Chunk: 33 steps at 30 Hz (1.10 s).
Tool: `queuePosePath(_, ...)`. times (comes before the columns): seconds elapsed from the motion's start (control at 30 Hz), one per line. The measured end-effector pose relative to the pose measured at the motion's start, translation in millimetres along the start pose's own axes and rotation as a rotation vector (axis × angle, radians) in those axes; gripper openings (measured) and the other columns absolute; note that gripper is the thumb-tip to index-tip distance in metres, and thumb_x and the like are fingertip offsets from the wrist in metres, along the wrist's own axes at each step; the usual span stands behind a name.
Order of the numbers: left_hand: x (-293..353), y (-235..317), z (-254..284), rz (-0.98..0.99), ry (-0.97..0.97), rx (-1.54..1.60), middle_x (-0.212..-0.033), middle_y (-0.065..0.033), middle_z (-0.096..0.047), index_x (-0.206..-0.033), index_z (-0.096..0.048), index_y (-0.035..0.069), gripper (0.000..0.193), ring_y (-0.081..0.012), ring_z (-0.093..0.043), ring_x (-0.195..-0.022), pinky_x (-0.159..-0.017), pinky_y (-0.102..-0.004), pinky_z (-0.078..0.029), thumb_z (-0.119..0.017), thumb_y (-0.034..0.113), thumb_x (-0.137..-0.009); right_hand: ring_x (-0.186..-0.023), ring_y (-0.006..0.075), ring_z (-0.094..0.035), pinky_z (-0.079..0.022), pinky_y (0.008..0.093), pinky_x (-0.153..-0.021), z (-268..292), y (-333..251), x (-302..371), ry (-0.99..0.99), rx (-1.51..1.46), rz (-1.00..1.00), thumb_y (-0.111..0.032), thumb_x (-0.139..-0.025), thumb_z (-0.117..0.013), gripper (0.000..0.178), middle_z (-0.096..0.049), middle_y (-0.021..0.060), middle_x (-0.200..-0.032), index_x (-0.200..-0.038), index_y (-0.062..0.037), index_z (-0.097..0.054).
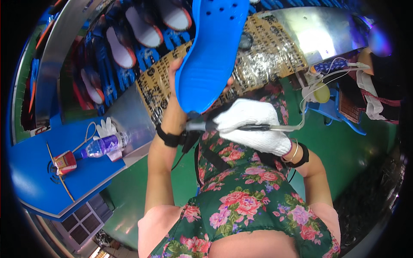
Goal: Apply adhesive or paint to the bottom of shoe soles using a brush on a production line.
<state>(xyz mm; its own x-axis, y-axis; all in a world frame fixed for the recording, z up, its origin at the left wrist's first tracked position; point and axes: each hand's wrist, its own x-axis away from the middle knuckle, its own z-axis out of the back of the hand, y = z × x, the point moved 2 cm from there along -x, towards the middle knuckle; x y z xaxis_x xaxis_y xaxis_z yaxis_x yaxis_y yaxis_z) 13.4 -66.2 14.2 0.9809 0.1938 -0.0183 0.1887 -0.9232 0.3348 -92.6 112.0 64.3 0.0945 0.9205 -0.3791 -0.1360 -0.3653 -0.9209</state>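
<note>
A large blue foot-shaped piece [208, 60], like a shoe insole or last, is held up with its flat face toward me. Small holes dot its far end. My left hand [173, 75], bare, grips it from behind; fingers show at its left edge and right edge, while the palm is hidden. My right hand [249, 118], in a white knitted glove, is wrapped round a black pen-like tool [254, 127]. A pale hose runs off the tool's right end. Its grey tip lies just below the near end of the blue piece; I cannot tell whether they touch.
Shoes with white soles [144, 28] hang on blue racks at the upper left. A taped brown cardboard strip [275, 47] covers the metal ledge. On the blue table lie a water bottle [103, 146], a white glove [105, 127] and a small red box [65, 162]. A blue stool [340, 107] stands right.
</note>
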Motion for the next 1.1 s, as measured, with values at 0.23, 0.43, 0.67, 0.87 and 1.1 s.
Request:
queuePosePath(0.23,14.4,-31.3,12.0,0.057,0.021,0.243,-0.145,-0.0314,-0.049,-0.157,-0.030,-0.002,0.095,-0.0548,-0.056,-0.121,-0.098,-0.0646,-0.051,-0.054,0.062,-0.091,-0.088,0.0198,-0.074,-0.059,0.0318,-0.080,68.2,11.0,-36.9,0.235,0.255,0.145,0.000,-0.079,-0.082,0.017,-0.077,0.0101,-0.096,-0.095,-0.0040,-0.078)
queuePosePath(0.43,14.9,-47.4,6.5,0.048,0.066,0.225,-0.146,-0.0316,-0.048,-0.158,-0.030,0.000,0.096,-0.0533,-0.059,-0.118,-0.094,-0.0636,-0.053,-0.054,0.063,-0.090,-0.094,0.0280,-0.070,-0.057,0.0378,-0.080,103.4,11.7,-70.1,0.343,0.794,0.537,-0.005,-0.084,-0.076,0.023,-0.075,0.0086,-0.104,-0.107,-0.0109,-0.076)
queuePosePath(0.67,18.7,-30.3,15.5,-0.044,0.083,0.188,-0.151,-0.0292,-0.044,-0.160,-0.026,0.003,0.099,-0.0501,-0.057,-0.122,-0.095,-0.0618,-0.052,-0.054,0.067,-0.089,-0.088,0.0238,-0.073,-0.058,0.0366,-0.077,30.9,-1.7,-11.7,-0.045,0.243,0.319,-0.003,-0.081,-0.081,0.021,-0.077,0.0077,-0.098,-0.101,-0.0094,-0.078)
queuePosePath(0.87,35.3,-4.8,-32.5,-0.235,0.120,-0.095,-0.151,-0.0323,-0.038,-0.160,-0.020,0.004,0.117,-0.0527,-0.055,-0.122,-0.091,-0.0629,-0.056,-0.070,0.072,-0.080,-0.078,0.0166,-0.070,-0.055,0.0269,-0.067,83.6,-10.7,1.3,0.414,-0.384,-0.091,0.000,-0.080,-0.077,0.015,-0.076,0.0137,-0.096,-0.096,0.0023,-0.076)
queuePosePath(1.1,-3.4,66.0,-155.3,-0.224,-0.551,-0.148,-0.157,-0.0381,-0.024,-0.163,-0.005,0.007,0.141,-0.0565,-0.048,-0.130,-0.091,-0.0656,-0.058,-0.094,0.055,-0.064,-0.075,0.0151,-0.066,-0.052,0.0260,-0.068,95.8,15.0,12.3,0.674,-0.573,-0.164,0.011,-0.079,-0.074,0.019,-0.073,0.0104,-0.093,-0.097,0.0034,-0.076)
